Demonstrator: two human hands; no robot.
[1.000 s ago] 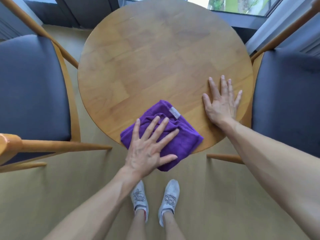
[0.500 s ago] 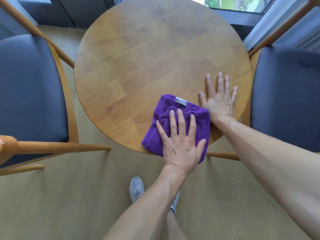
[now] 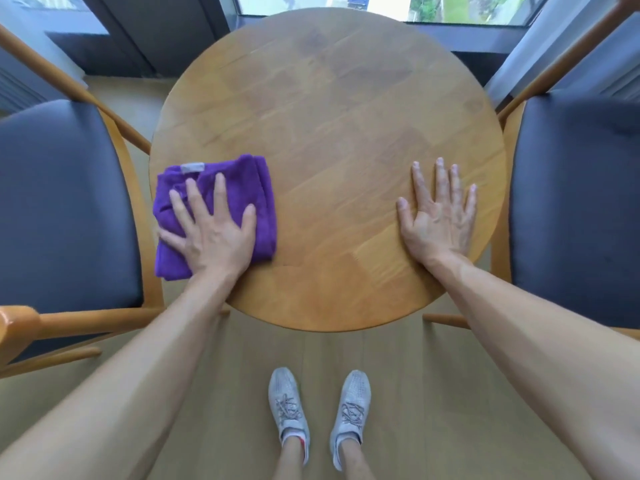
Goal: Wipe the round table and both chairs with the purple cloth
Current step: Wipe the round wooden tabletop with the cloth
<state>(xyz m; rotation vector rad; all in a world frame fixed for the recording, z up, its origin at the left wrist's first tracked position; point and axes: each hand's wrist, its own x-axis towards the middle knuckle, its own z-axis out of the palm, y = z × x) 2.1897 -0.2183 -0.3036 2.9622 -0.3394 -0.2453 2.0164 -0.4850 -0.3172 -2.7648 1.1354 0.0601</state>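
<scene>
Here the flat left hand (image 3: pixel 211 233) presses the folded purple cloth (image 3: pixel 242 188) overhanging the round wooden surface (image 3: pixel 329 133); it could slip off. The right hand (image 3: pixel 438 220) lies flat, gripping nothing.

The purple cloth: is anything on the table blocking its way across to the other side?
Only the right hand, lying flat near the right edge of the round table. The left hand presses the purple cloth at the left edge; bare wood lies between.
</scene>
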